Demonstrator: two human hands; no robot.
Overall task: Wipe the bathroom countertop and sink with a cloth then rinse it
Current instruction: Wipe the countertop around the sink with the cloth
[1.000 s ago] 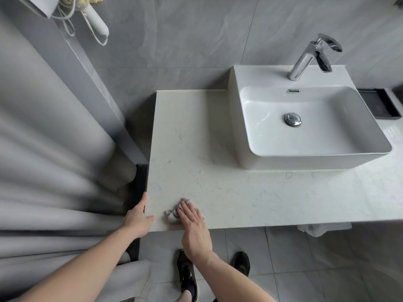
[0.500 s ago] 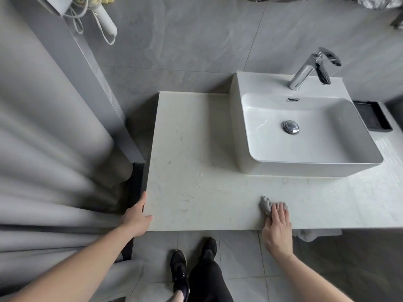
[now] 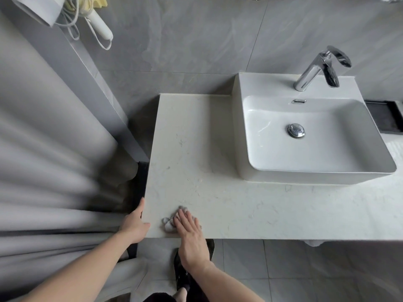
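**Countertop wipe in hand at the front left corner; sink and rinse outstanding**

Taking the white rectangular ceramic basin (image 3: 309, 136) as landmark, and reading left to right: well to its left hang the grey pleated curtain (image 3: 48, 166) and, above it, a white corded hair dryer (image 3: 99, 27). The left hand (image 3: 135, 224) rests on the front left corner of the pale marble-patterned stone countertop (image 3: 218, 192), thumb on top and fingers lying along the edge, relaxed and gripping nothing. Just to its right, the right hand (image 3: 189, 227) presses flat, fingers straight and together, on the small crumpled grey cloth (image 3: 169, 223), which lies on the counter well left of and in front of the basin. A chrome single-lever tap (image 3: 314, 70) stands behind the bowl; a black tray (image 3: 383, 118) sits right of it.

Judgement: the countertop pass is in hand. The next move calls for sweeping the cloth towards the basin under even pressure.
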